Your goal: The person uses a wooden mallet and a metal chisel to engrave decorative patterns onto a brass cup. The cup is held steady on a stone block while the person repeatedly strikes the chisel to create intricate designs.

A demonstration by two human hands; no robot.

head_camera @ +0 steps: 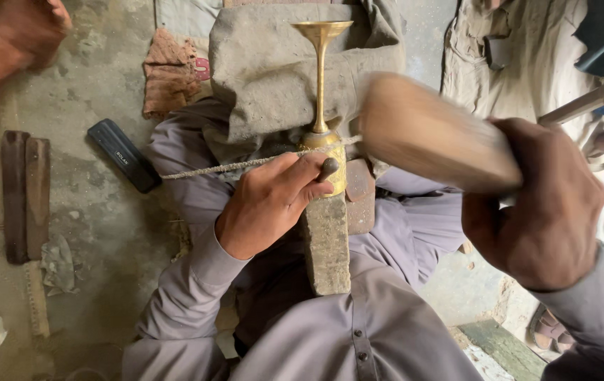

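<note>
One brass goblet [321, 85] stands on one stone block [327, 243] between your knees. Your left hand [268, 204] pinches its base; your right hand [543, 204] grips one wooden mallet [432, 134], blurred. A co-worker's hand [16, 32] is cut off top-left.
</note>
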